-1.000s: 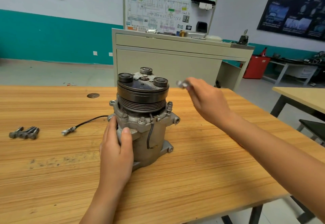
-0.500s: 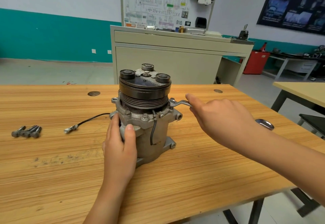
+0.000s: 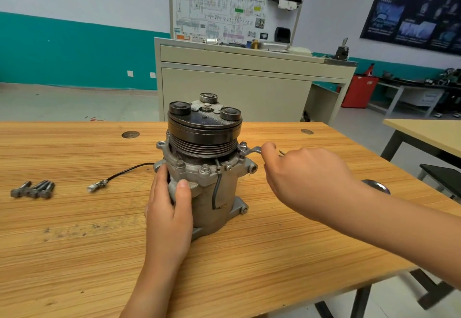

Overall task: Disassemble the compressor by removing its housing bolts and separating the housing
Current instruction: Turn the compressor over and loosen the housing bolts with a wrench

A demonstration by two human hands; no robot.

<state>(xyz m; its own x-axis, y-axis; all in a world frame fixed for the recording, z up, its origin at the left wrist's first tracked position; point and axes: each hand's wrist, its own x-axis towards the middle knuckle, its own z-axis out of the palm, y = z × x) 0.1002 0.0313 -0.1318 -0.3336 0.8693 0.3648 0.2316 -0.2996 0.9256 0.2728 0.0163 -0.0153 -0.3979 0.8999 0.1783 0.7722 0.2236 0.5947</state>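
Note:
A grey metal compressor with a black pulley on top stands upright on the wooden table. My left hand grips the left side of its housing, thumb on the front. My right hand holds a small silver wrench whose head sits on a bolt at the housing's right rear flange. Two more housing bolts show on the front flange. Several removed bolts lie together at the table's left.
A black wire with a metal connector trails left from the compressor. A shiny metal object lies behind my right forearm. A beige cabinet with a wiring board stands beyond the table. Another table is at right.
My right hand came down from above the pulley and set the wrench on the right rear bolt. My left hand kept its hold on the housing.

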